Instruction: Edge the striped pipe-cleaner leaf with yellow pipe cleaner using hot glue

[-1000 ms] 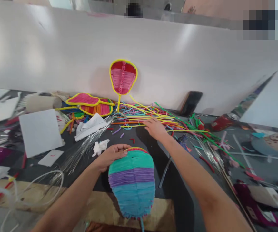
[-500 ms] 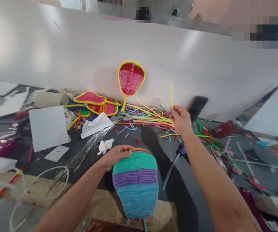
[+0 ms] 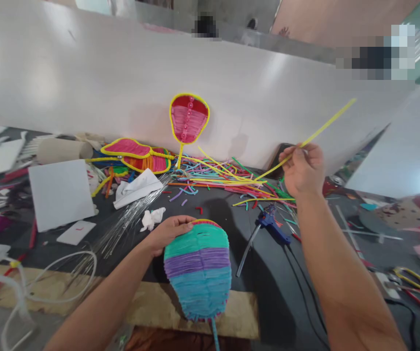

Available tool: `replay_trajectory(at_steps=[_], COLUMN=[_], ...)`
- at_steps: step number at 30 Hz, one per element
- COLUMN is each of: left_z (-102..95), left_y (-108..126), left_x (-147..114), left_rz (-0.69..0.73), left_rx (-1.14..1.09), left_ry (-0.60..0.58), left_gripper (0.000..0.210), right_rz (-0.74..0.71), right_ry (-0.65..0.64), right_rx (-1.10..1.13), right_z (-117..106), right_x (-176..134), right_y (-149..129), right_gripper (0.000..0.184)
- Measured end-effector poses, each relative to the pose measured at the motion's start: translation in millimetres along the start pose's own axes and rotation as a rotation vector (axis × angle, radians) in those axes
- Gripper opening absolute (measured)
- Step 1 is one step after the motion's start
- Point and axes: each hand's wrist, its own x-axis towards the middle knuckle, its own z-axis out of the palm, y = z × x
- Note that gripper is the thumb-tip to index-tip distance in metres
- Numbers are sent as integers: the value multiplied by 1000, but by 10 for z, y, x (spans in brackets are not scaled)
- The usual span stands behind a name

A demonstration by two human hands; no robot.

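My left hand (image 3: 172, 233) grips the upper left edge of a fan-shaped piece (image 3: 200, 273) covered in teal, purple and blue pipe cleaners, with a thin stem at its bottom. Up at the right, my right hand (image 3: 304, 168) pinches a yellow pipe cleaner (image 3: 329, 122) that slants up and out past the fingers. Loose pipe cleaners (image 3: 228, 183) in many colours lie heaped left of that hand. Against the white panel leans a finished-looking pink and red fan (image 3: 189, 119) edged in yellow, with a row of pink beads down its middle.
A blue glue gun (image 3: 274, 228) with its cord lies right of the piece. On the left are thin metal wires (image 3: 133, 214), crumpled tissue (image 3: 152, 219), a white square card (image 3: 62, 195) and a yellow-edged pink piece (image 3: 129, 147). Yellow-handled scissors (image 3: 413, 279) sit at the right.
My right hand has moved right and slightly up, drawing the yellow pipe cleaner away from the heap and tilting it. The glue gun has come into fuller view. My left hand keeps its hold.
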Motion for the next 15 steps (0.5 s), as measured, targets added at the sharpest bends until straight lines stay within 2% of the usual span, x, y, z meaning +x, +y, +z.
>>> replay_trajectory(at_steps=[5, 8, 11, 15], left_z=[-7, -5, 7, 36], left_y=[-12, -10, 10, 44], left_x=[27, 27, 9, -31], left_rz=[-5, -9, -12, -8], left_rx=[-8, -8, -1, -14], left_ry=[-2, -12, -12, -17], left_gripper=[41, 41, 41, 40], right_rz=[-187, -242, -157, -62], right_ry=[117, 133, -29, -384], right_rx=[-58, -132, -262, -476], right_z=[-24, -62, -55, 45], right_x=[260, 376, 263, -322], right_y=[-317, -374, -246, -17], right_gripper=[12, 15, 7, 6])
